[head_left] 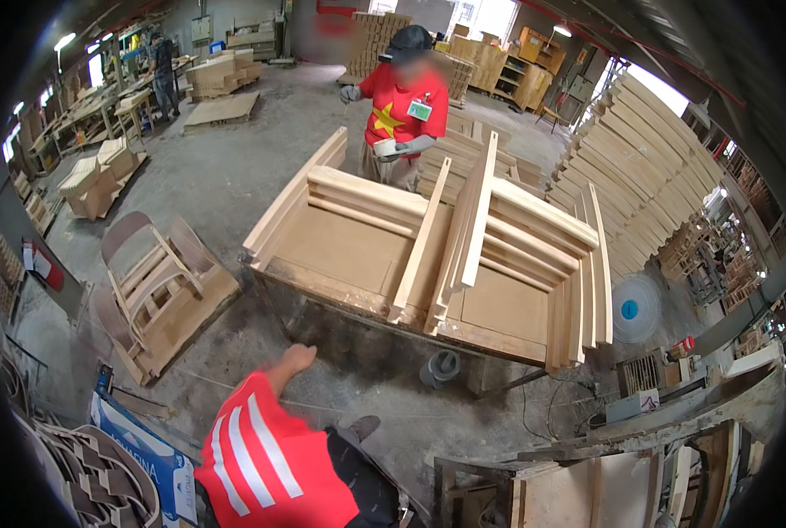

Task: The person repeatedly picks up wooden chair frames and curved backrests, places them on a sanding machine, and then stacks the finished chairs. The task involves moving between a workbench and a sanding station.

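Observation:
My left hand (298, 358) reaches forward from a red sleeve with white stripes. Its fingers look curled into a loose fist, and nothing shows in it. It hangs over the floor, apart from the near left edge of a worktable (349, 304). Pale wooden rails (371, 195) and upright wooden pieces (476, 211) stand on that table in two groups around brown board. Across the table a person (406, 110) in a red shirt and gloves holds a small white cup (384, 149). My right hand is out of the picture.
A grey bucket (440, 369) stands under the table. Left of it, curved wooden chair parts (160, 286) rest on a board. A tall stack of wooden pieces (644, 176) and a fan (637, 310) are at right. A blue-and-white box (142, 462) sits lower left.

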The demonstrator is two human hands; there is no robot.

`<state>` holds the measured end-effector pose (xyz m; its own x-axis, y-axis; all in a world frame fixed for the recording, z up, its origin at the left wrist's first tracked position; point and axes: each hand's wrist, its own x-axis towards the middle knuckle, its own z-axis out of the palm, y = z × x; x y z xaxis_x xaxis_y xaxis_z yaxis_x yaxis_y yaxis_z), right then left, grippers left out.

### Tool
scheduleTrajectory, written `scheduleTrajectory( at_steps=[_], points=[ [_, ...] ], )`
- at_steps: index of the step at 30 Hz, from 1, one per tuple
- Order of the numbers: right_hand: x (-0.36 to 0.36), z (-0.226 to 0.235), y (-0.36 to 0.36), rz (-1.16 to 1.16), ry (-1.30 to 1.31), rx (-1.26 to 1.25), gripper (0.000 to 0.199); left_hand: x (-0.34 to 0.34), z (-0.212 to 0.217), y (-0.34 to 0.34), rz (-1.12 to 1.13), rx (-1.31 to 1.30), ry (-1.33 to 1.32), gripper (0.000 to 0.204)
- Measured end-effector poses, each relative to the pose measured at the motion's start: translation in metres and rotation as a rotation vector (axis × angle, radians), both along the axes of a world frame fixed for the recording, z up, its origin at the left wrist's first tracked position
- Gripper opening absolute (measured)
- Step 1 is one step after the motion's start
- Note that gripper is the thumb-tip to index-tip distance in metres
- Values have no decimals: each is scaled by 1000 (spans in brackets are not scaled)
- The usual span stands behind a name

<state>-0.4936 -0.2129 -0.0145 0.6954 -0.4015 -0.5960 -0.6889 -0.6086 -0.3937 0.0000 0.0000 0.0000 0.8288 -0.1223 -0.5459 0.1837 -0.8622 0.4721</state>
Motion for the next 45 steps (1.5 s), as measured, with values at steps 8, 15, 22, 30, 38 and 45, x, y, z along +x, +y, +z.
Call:
scheduleTrajectory(
  at_steps=[8,15,22,30,38,45],
  points=[
    [157,-1,-52,-421,-536,-4,54,58,25,95,321,-123,-707,35],
    [392,38,-54,-234,-783,136,57,203,88,130,317,41,-1000,47],
    [540,60,-67,-257,-603,-188,62,271,79,116,164,77,-499,59],
    [515,55,-45,-198,-604,-254,50,242,60,146,87,59,-562,46],
    [367,53,0,-558,-450,315,42,130,52,219,194,-134,-191,45],
    [470,48,-47,-507,-416,221,38,204,49,162,446,-652,112,21]
  ],
)
